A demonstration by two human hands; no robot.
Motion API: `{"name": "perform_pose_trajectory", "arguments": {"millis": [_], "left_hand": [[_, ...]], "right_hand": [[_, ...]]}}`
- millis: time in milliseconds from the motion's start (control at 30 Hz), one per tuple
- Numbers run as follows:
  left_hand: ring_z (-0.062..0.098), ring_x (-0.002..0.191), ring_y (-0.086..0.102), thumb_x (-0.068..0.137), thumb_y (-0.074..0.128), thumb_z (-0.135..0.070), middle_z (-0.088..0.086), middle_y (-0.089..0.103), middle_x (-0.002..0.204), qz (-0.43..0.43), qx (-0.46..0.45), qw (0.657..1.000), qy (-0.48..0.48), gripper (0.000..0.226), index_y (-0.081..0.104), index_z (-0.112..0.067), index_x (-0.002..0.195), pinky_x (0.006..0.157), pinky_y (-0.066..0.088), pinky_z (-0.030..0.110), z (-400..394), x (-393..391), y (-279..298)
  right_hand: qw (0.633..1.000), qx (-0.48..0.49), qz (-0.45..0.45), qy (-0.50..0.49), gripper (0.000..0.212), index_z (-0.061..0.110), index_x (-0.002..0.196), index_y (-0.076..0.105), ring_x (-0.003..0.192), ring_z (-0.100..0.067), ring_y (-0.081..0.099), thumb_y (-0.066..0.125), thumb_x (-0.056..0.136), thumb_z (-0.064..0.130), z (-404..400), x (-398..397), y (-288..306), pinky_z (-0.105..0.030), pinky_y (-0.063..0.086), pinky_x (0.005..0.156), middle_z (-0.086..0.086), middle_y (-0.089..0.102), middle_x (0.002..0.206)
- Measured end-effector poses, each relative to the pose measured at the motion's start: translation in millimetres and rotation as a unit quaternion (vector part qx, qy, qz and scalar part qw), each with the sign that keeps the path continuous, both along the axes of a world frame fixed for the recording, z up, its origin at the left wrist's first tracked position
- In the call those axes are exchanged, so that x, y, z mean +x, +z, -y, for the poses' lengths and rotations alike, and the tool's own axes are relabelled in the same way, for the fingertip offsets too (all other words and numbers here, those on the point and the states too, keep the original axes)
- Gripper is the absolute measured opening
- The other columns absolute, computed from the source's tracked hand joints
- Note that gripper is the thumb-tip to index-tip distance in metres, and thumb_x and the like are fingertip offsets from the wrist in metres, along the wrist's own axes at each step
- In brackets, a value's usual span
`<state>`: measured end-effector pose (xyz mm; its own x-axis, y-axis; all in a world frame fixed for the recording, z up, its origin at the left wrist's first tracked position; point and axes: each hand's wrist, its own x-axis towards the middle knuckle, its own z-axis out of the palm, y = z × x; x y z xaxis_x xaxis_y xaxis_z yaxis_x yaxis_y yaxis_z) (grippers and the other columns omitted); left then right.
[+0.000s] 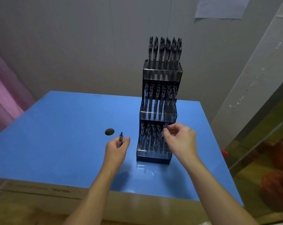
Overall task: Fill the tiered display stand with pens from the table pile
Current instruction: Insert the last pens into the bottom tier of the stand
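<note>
Main risk: right hand (pixel 179 138) was pinching a dark translucent pen (pixel 162 134) at its top end, fingers curled on it, over the lowest tier of the three-step clear-and-black acrylic display stand (pixel 155 153). That pen sat tilted, not upright like its neighbours. If pushed down at that angle it could foul an adjacent pen or miss its hole; a sideways shove on a tall, narrow stand could also tip it or rattle the upper rows. Couldn't tell whether the tip was already seated.

Left hand (pixel 117 147) gripped one more grey-barrelled pen (pixel 120 139), fingers wrapped round the barrel, top end up, held just left of the stand above the glossy blue table (pixel 56 135). Loose grip could drop it; it would roll on that slick top, maybe toward the round cable hole (pixel 109 131).

Stand was near table centre-right, all three tiers packed with dark upright pens, top row looking full. No pile visible on the table, so likely the last two pens.
</note>
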<state>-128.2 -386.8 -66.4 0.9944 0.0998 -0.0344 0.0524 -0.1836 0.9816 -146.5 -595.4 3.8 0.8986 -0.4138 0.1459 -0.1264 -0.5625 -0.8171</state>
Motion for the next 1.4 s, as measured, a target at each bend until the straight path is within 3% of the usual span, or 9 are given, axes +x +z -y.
{"name": "perform_pose_trajectory", "arguments": {"millis": [133,267,433,533,600,700,800,1133,1400], "left_hand": [[0.022,0.063,0.025,0.1,0.062,-0.022,0.007,0.029,0.064,-0.001,0.006,1.0,-0.001,0.049,0.03,-0.001,0.069,0.061,0.024,0.038,-0.8,0.2,-0.6],[0.022,0.062,0.026,0.1,0.062,-0.022,0.008,0.03,0.064,-0.001,0.009,1.0,0.001,0.047,0.032,-0.005,0.068,0.061,0.025,0.038,-3.7,1.3,-0.9],[0.022,0.061,0.025,0.1,0.062,-0.023,0.008,0.029,0.063,0.0,0.009,1.0,-0.002,0.048,0.031,-0.003,0.068,0.061,0.025,0.038,-4.7,2.1,-0.6],[0.021,0.061,0.026,0.1,0.061,-0.023,0.008,0.029,0.063,0.002,0.014,1.0,-0.002,0.046,0.033,-0.01,0.066,0.06,0.024,0.038,-6.2,2.6,1.3],[0.021,0.061,0.027,0.1,0.061,-0.023,0.008,0.03,0.063,0.002,0.012,1.0,0.001,0.044,0.036,-0.014,0.066,0.06,0.025,0.038,-7.0,3.1,2.6],[0.021,0.061,0.028,0.101,0.061,-0.023,0.008,0.032,0.063,0.004,0.01,1.0,0.002,0.042,0.039,-0.013,0.067,0.06,0.026,0.037,-8.4,3.0,4.2],[0.021,0.061,0.028,0.101,0.061,-0.023,0.008,0.032,0.063,0.003,0.012,1.0,0.003,0.042,0.039,-0.013,0.066,0.06,0.026,0.036,-9.1,2.4,4.9],[0.021,0.06,0.027,0.1,0.062,-0.023,0.007,0.03,0.062,0.001,0.01,1.0,0.015,0.042,0.038,-0.014,0.066,0.057,0.024,0.035,-17.3,2.8,5.0],[0.021,0.06,0.028,0.1,0.062,-0.024,0.007,0.031,0.063,-0.001,0.005,1.0,0.009,0.041,0.039,-0.015,0.067,0.058,0.026,0.036,-16.1,2.5,9.1]], "right_hand": [[0.999,-0.02,-0.028,0.007,0.013,0.014,0.084,0.075,0.069,-0.006,0.065,0.07,0.092,0.024,-10.3,5.2,-9.8,-0.013,0.045,0.066,0.009,0.068,0.069],[0.995,-0.06,-0.079,0.025,0.023,0.013,0.073,0.071,0.066,-0.011,0.066,0.068,0.092,0.025,-17.9,6.6,-17.5,-0.015,0.045,0.055,0.002,0.07,0.067],[0.982,-0.102,-0.144,0.069,0.031,0.003,0.071,0.069,0.069,-0.023,0.07,0.066,0.095,0.024,-26.3,8.1,-20.2,-0.032,0.061,0.064,-0.012,0.072,0.07],[0.973,-0.151,-0.162,0.067,0.032,0.008,0.08,0.069,0.075,-0.024,0.069,0.068,0.09,0.038,-27.8,7.9,-10.7,-0.033,0.059,0.065,-0.008,0.071,0.074],[0.972,-0.191,-0.124,0.052,0.033,0.015,0.086,0.064,0.079,-0.022,0.065,0.067,0.087,0.048,-28.3,8.5,-4.7,-0.034,0.057,0.071,0.001,0.067,0.08],[0.975,-0.211,-0.044,0.061,0.035,0.019,0.108,0.065,0.09,-0.021,0.063,0.066,0.091,0.05,-30.7,13.6,0.7,-0.037,0.055,0.079,0.004,0.062,0.098],[0.966,-0.237,-0.038,0.095,0.044,0.019,0.128,0.064,0.1,-0.021,0.063,0.063,0.096,0.049,-33.8,22.7,2.0,-0.034,0.051,0.08,0.003,0.059,0.113],[0.956,-0.253,-0.04,0.145,0.015,0.021,0.103,0.075,0.099,-0.018,0.061,0.066,0.098,0.032,-46.3,34.1,7.2,-0.037,0.055,0.081,0.006,0.058,0.103],[0.94,-0.291,-0.068,0.163,0.018,0.017,0.098,0.076,0.096,-0.02,0.065,0.064,0.099,0.031,-51.3,35.9,18.1,-0.036,0.057,0.077,0.002,0.064,0.108]]}}
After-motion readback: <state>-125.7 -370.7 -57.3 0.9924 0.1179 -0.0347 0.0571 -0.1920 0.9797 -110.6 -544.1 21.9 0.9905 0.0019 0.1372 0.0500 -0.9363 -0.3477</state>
